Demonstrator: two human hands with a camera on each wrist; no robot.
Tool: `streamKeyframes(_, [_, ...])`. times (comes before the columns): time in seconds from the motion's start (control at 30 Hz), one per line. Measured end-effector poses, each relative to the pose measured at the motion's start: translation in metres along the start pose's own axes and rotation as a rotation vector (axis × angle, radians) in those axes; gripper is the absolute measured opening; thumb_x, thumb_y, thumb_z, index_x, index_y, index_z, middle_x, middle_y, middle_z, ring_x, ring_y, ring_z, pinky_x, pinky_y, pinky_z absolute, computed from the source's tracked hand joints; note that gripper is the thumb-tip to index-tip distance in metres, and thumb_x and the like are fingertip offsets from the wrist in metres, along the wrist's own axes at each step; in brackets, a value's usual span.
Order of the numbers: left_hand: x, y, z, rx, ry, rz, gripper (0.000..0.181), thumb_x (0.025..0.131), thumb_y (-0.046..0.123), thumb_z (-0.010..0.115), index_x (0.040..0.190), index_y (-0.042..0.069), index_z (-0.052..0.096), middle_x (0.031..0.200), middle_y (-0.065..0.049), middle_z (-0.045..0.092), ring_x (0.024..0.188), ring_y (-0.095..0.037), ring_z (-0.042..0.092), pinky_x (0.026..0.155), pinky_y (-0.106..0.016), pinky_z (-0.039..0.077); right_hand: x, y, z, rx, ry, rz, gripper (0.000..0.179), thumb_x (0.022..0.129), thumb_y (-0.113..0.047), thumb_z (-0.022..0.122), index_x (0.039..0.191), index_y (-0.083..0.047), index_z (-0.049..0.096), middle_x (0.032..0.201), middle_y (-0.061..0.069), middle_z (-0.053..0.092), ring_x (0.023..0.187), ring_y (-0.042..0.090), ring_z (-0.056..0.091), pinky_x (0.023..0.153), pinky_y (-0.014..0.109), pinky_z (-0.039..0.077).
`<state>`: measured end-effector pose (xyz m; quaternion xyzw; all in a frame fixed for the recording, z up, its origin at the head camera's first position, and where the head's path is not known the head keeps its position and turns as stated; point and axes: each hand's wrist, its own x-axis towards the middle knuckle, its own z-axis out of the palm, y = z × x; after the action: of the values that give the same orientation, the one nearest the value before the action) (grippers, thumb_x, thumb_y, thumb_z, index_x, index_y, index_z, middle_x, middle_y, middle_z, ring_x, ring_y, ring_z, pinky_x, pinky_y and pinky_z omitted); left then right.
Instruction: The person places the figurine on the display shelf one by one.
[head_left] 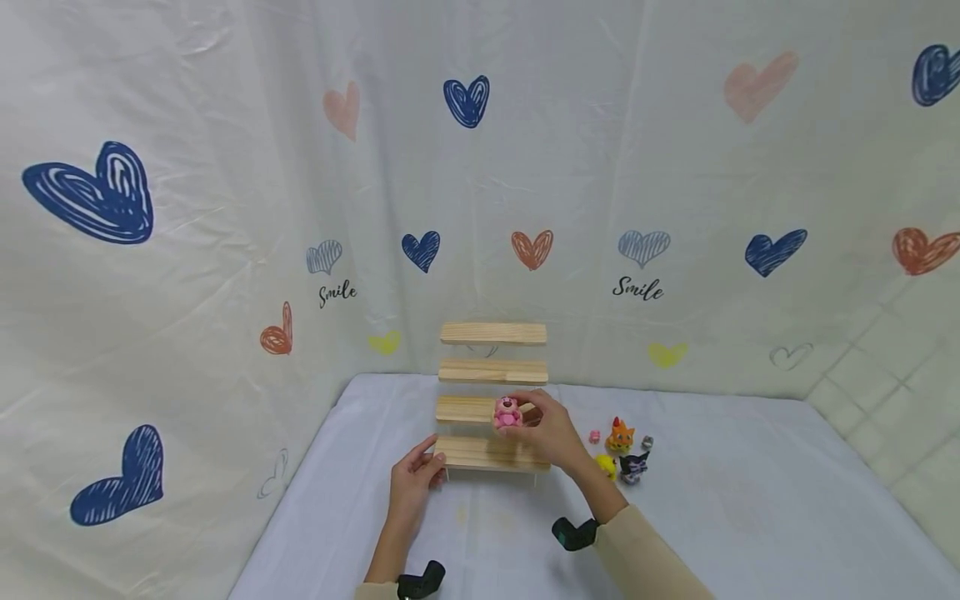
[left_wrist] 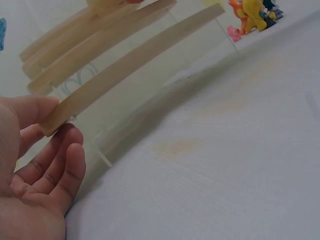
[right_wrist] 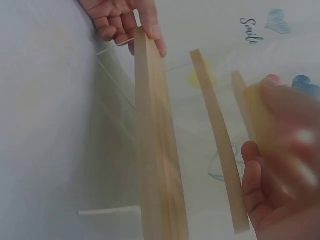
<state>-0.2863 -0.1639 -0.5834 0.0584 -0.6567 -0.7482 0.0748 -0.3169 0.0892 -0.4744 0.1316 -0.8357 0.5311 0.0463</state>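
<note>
Pink bear figurine (head_left: 507,413), upright on its long axis and facing you, is gripped between your right hand (head_left: 555,429)'s thumb and fingers before the second-lowest wooden shelf (head_left: 461,408). Your left hand (head_left: 414,479) pinches the bottom shelf (head_left: 487,452)'s left end. Placing seems in hand; that calls for a level set-down.

R sleeve (head_left: 648,554) is plain beige fabric, w/ a blk R wrist cam (head_left: 574,534) by the cuff, chunky, bent approx. like an elbow, w/ a small greenish patch. L sleeve (head_left: 377,591) is a similar col., only a bit showing at btm of head view; L wrist cam (head_left: 422,580) is also blk & bent. L hand (head_left: 414,479) & R hand (head_left: 551,427) are bare.
</note>
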Motion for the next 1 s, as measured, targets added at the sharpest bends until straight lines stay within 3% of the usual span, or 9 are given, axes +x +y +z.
streamKeyframes(0.3, [0.001,0.000,-0.001,0.005,0.004,-0.009,0.050,0.091,0.016,0.078,0.138,0.008,0.064,0.093,-0.004,0.070,0.074,-0.013,0.067,0.066,-0.024,0.058,0.019,-0.016,0.022,-0.018,-0.016,-0.031,0.054,0.078,-0.019,0.090,0.128,-0.018,0.070,0.120,0.005,0.067,0.095,0.021,0.066,0.083,0.037,0.059])
streamKeyframes(0.57, [0.001,-0.001,-0.001,0.009,-0.005,-0.013,0.051,0.091,0.018,0.078,0.139,0.009,0.063,0.092,-0.003,0.070,0.074,-0.013,0.066,0.067,-0.024,0.058,0.032,-0.016,0.042,-0.022,-0.027,-0.079,0.054,0.077,-0.018,0.091,0.127,-0.013,0.071,0.114,0.008,0.068,0.090,0.019,0.066,0.079,0.031,0.057])
streamKeyframes(0.8, [0.001,0.000,-0.001,0.009,-0.011,-0.019,0.051,0.092,0.020,0.078,0.140,0.011,0.063,0.091,-0.002,0.070,0.074,-0.013,0.066,0.068,-0.023,0.058,0.037,-0.021,0.057,-0.018,-0.013,-0.011,0.053,0.078,-0.019,0.091,0.127,-0.013,0.071,0.118,0.008,0.068,0.092,0.018,0.065,0.078,0.029,0.058])
streamKeyframes(1.0, [0.001,0.001,-0.001,0.009,-0.009,-0.018,0.051,0.092,0.020,0.077,0.140,0.010,0.063,0.091,-0.001,0.069,0.074,-0.013,0.065,0.068,-0.023,0.058,0.039,-0.025,0.065,-0.055,-0.032,-0.012,0.057,0.079,-0.018,0.090,0.131,-0.008,0.068,0.115,0.009,0.066,0.090,0.018,0.061,0.074,0.027,0.054])
